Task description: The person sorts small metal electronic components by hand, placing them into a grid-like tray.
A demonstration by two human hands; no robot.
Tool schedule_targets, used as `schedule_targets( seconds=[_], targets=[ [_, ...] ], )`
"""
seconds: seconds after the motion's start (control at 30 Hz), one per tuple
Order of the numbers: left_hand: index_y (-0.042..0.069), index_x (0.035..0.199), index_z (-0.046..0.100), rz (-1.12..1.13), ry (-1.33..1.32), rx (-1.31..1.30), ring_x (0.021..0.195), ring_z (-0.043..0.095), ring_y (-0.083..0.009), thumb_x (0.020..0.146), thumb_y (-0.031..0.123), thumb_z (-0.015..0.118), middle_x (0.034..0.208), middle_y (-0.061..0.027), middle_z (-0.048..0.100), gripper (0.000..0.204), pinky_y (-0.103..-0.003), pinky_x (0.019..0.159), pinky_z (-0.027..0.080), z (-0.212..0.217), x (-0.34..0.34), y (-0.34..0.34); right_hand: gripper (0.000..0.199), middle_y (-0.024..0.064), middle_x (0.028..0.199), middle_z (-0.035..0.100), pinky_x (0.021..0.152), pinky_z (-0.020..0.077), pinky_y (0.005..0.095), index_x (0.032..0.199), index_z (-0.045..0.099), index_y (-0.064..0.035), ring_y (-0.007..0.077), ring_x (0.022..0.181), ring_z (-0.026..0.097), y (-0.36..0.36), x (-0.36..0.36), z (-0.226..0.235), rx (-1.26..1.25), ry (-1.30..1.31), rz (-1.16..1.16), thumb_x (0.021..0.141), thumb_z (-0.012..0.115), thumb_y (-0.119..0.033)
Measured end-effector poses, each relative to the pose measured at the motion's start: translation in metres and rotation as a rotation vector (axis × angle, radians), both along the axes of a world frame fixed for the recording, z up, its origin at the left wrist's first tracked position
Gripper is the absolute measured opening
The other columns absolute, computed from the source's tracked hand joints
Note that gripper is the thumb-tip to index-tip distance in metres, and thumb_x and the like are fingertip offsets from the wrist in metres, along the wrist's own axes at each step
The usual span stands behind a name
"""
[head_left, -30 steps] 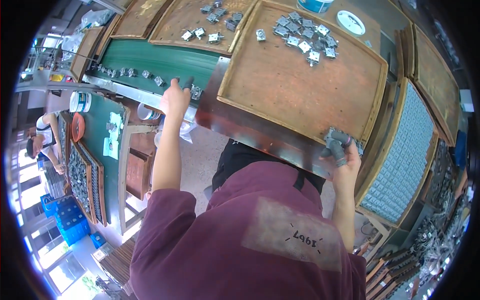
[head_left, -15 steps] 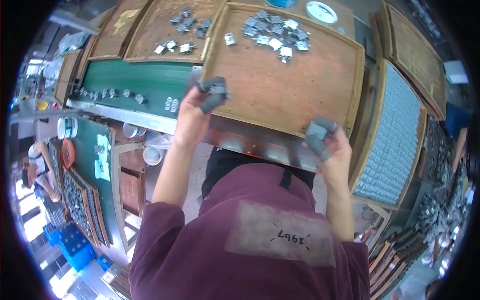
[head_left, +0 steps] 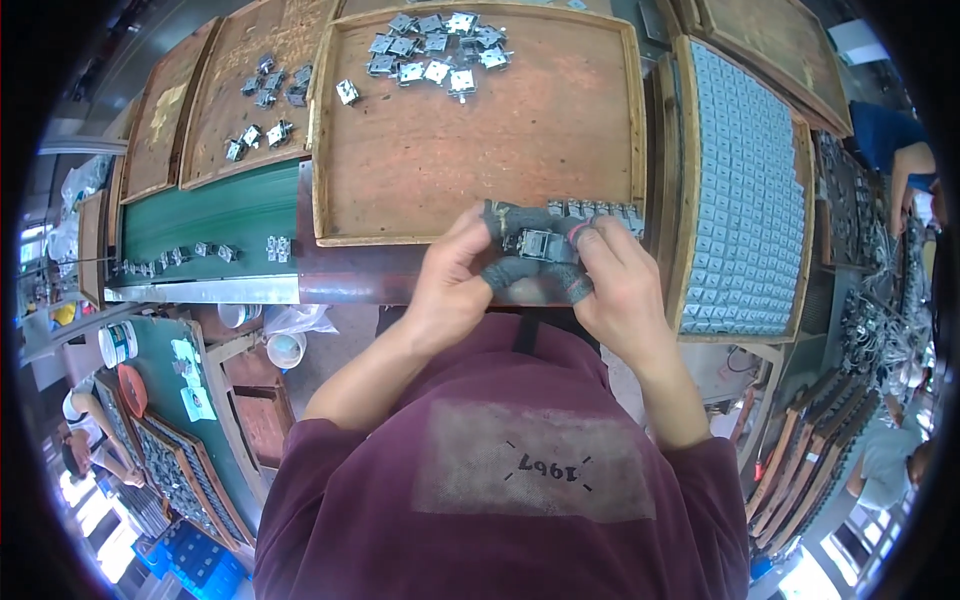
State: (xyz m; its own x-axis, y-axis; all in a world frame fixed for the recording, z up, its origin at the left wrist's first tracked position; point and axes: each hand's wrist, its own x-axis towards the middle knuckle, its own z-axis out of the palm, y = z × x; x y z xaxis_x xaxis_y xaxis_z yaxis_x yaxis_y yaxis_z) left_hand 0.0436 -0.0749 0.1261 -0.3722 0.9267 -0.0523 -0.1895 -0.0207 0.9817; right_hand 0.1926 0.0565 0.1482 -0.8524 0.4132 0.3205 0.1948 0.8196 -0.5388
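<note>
My left hand (head_left: 452, 278) and my right hand (head_left: 622, 275) meet in front of my body, above the near edge of a wooden tray (head_left: 440, 240). Grey wraps cover the thumbs and forefingers. Between the fingertips of both hands sits a small boxy metal part (head_left: 537, 244), gripped from its left and right sides. A short row of similar metal parts (head_left: 600, 209) shows just beyond my right fingers, partly hidden by them. More metal parts (head_left: 437, 42) lie in a loose cluster at the tray's far side, and a single one (head_left: 347, 92) lies near its left rim.
To the left, a green belt (head_left: 190, 208) carries several small metal parts (head_left: 203, 249), with wooden boards behind it. On the right stands a tray of pale blue-grey pieces (head_left: 745, 200) in tight rows. A co-worker's arm (head_left: 905, 170) reaches in at the far right.
My hands, apart before with a small piece in each, have come together at one metal part. The view has turned, so the tray now appears farther left.
</note>
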Motion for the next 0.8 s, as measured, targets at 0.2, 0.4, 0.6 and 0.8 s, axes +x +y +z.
schedule_targets(
  seconds=[0.2,0.4,0.6,0.8],
  targets=[
    [-0.001,0.135,0.049,0.105,0.427,-0.054,0.109,0.054,-0.0334,0.074,0.0,0.071,0.121,-0.0163,0.05,0.065,-0.036,0.097,0.044,0.001,0.026,0.011,0.032,0.0189,0.093,0.059,0.067,0.0512,0.0421,0.099,0.061,0.0045,0.0371,0.08,0.061,-0.003,-0.001,-0.016,0.155,0.088,-0.106,0.069,0.069,0.005],
    [-0.003,0.133,0.051,0.115,0.676,0.168,0.104,0.057,-0.0374,0.066,0.01,0.078,0.116,-0.0202,0.056,0.073,-0.042,0.089,0.048,-0.027,0.02,0.024,0.044,0.0183,0.093,0.059,0.073,0.0505,0.043,0.102,0.062,0.003,0.0378,0.084,0.061,0.001,0.011,0.001,-0.472,-0.127,-0.159,0.078,0.076,-0.031],
    [-0.003,0.125,0.057,0.05,0.759,0.269,0.09,0.064,-0.0347,0.062,0.02,0.081,0.109,-0.0197,0.062,0.071,-0.039,0.076,0.053,-0.031,0.026,0.027,0.043,0.0203,0.097,0.067,0.077,0.0503,0.0418,0.098,0.063,0.0019,0.0353,0.091,0.066,0.011,0.02,-0.017,-0.681,-0.088,0.012,0.077,0.076,-0.034],
    [-0.001,0.119,0.06,-0.094,0.828,0.236,0.091,0.062,-0.0356,0.063,0.02,0.079,0.103,-0.0192,0.061,0.063,-0.041,0.082,0.05,-0.04,0.024,0.036,0.044,0.0186,0.091,0.068,0.074,0.0524,0.0415,0.101,0.065,-0.0002,0.0362,0.084,0.067,0.022,0.035,-0.02,-0.634,-0.149,-0.057,0.077,0.076,-0.036]
  ],
)
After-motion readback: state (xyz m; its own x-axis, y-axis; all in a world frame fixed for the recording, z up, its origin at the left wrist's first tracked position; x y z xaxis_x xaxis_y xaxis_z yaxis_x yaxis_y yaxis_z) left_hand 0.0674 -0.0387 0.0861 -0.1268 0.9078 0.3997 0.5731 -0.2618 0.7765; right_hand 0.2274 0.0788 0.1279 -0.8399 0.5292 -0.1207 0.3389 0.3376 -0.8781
